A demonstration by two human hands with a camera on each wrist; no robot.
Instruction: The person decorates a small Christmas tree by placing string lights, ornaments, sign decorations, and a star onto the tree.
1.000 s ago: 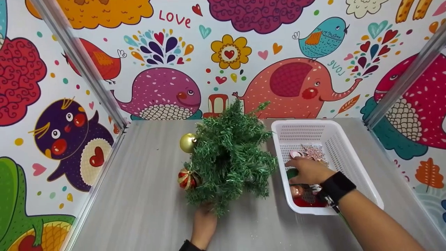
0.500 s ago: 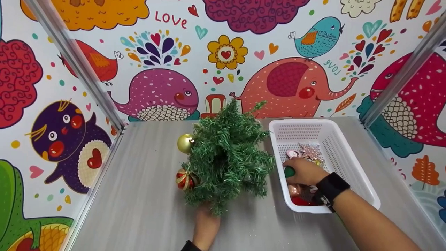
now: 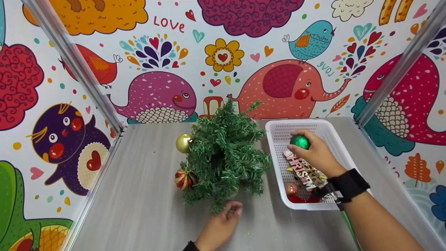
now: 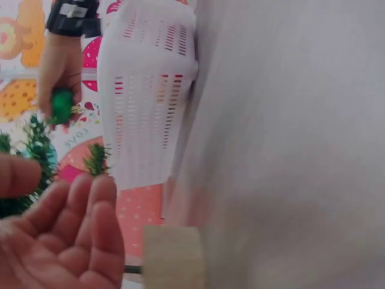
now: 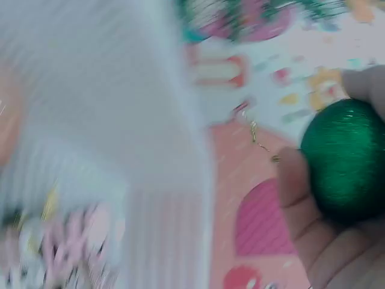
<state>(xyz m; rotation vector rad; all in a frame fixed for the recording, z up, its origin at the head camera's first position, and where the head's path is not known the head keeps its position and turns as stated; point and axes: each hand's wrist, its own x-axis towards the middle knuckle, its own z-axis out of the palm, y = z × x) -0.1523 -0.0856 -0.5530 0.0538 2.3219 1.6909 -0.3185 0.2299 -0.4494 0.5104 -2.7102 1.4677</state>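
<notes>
My right hand [image 3: 318,153] holds a glittery green bauble [image 3: 300,142] above the white basket, thumb and fingers round it. In the right wrist view the green bauble [image 5: 346,159] shows close up, a gold cord trailing off it. A small artificial Christmas tree [image 3: 226,157] stands mid-table. On its left side hang a gold bauble [image 3: 183,143] and a red-and-gold striped bauble [image 3: 183,179]. My left hand [image 3: 223,223] is in front of the tree's lower branches, palm up with relaxed fingers and nothing in it. The left wrist view shows the tree's wooden base [image 4: 173,257] beside that hand.
The white perforated basket [image 3: 348,153] stands right of the tree. It holds a pink "Christmas" letter sign [image 3: 301,174], a copper-coloured bauble [image 3: 291,189] and a red item [image 3: 298,199]. Cartoon-printed walls with metal corner posts [image 3: 393,89] enclose the grey table [image 3: 139,195].
My right hand has lifted the green bauble from low in the basket, up and away from its near end. My left hand has come out from under the tree's branches and turned palm up.
</notes>
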